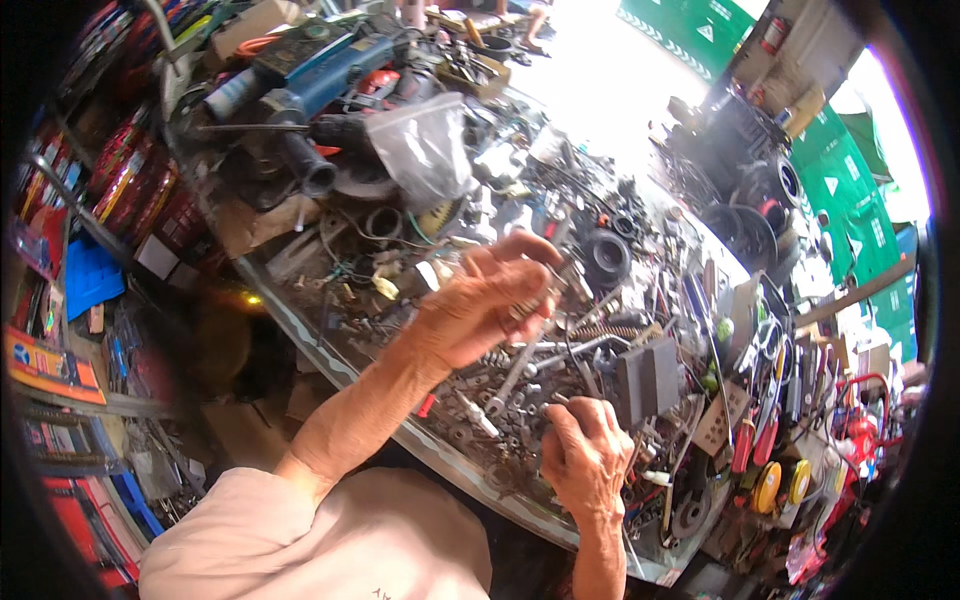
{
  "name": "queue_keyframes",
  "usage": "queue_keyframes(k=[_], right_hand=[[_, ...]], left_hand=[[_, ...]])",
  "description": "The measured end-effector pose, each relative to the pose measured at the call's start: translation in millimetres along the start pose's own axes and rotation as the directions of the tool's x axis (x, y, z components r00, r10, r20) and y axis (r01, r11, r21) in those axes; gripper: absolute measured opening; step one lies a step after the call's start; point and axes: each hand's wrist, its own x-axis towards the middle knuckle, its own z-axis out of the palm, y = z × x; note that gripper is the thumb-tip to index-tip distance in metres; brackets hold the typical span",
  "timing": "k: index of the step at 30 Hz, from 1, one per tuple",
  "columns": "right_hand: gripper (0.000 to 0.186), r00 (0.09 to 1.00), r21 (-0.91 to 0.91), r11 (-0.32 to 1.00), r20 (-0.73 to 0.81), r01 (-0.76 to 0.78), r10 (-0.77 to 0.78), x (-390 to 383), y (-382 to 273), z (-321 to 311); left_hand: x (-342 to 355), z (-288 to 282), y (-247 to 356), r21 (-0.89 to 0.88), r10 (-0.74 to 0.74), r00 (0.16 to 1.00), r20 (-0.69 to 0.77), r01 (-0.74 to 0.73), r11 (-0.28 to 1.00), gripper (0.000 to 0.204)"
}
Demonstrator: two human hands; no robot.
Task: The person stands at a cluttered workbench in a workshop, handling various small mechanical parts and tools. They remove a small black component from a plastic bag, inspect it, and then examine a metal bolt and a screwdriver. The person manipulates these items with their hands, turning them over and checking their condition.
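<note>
Over the middle of the cluttered workbench, my left hand [490,300] is raised with its fingers curled around a small shiny metal piece [524,308], too blurred to name. My right hand [588,455] is lower and nearer, just above the loose parts, its fingers bent in and pressed together. What those fingers hold, if anything, is hidden. Between the hands lies a metal spanner [512,382] among bolts and small fittings. A dark grey rectangular block [647,380] sits just beyond my right hand. Past my left hand is a black rubber ring-shaped part [606,258].
A clear plastic bag [420,148] and a blue power tool [335,72] are at the far left of the bench. Scissors [768,340] and red-handled pliers [765,445] crowd the right. Two yellow round items [768,487] stand near the right edge. Packed shelves line the left.
</note>
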Motion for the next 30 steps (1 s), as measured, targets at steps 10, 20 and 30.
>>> queue_keyframes(k=[10,20,30], right_hand=[[0.014,0.961,-0.1,0.981,0.209,-0.165,0.183,31,-28,3],[0.029,0.842,0.067,0.846,0.167,-0.529,0.513,57,-34,31],[0.018,0.645,0.849,-0.135,0.482,-0.51,0.593,12,-10,-6]], left_hand=[[-12,23,-7,0.157,-0.232,0.937,0.262,0.196,0.968,0.029],[-10,14,9,0.185,-0.024,0.999,0.031,0.018,0.983,0.021],[-2,-8,3,-0.22,0.016,0.999,0.043,-0.006,0.975,0.024]])
